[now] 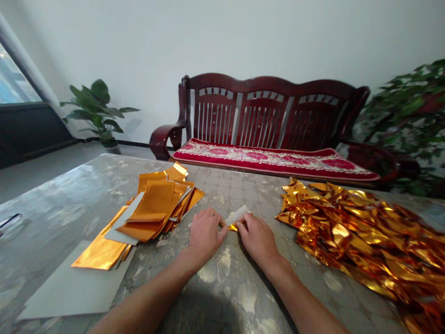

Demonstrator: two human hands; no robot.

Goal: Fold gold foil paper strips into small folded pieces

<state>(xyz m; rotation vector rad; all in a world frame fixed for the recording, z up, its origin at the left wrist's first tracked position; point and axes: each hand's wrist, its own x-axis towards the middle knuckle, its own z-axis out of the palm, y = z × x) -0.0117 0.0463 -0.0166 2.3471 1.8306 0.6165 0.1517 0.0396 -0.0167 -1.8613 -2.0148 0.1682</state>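
The small foil sheet [238, 214], gold and pale, is over the bench [239, 185], to the right of the paper stack [153, 204]. The left hand [206, 232] pinches its left end, and the right hand [257, 239] pinches its right end. I judge it very light, thin and easy to crease, its gold face perhaps slippery; the edges seem the safest hold.

no readable text, no legible labels, numbers
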